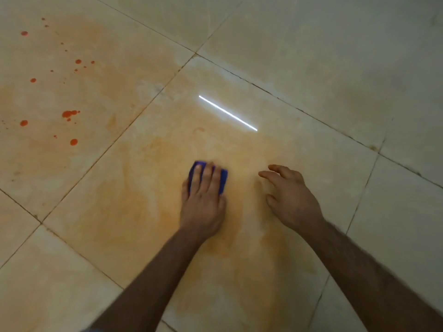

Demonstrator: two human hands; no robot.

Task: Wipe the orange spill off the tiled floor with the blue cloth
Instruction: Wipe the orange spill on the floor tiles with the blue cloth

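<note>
The floor (311,56) is glossy pale tile with dark grout lines, shiny enough to throw back a strip light as a thin white streak (227,113). Most of the spill (134,188) now reads as a thin orange haze smeared across the middle tile and the one up to the left, streaky and uneven, so I'd say the job is partway through: the bulk looks spread out, not lifted. Further left, round red-orange drops (69,113) sit thick and untouched, well apart from the cloth. The right-side tiles look clean.

The left hand (203,200) lies flat on the cloth (223,179), fingers close together and pressing it to the middle tile. The cloth is small, deep blue, folded into a pad, mostly hidden. The right hand (291,200) hovers nearby, fingers loosely spread and curled, holding nothing.
</note>
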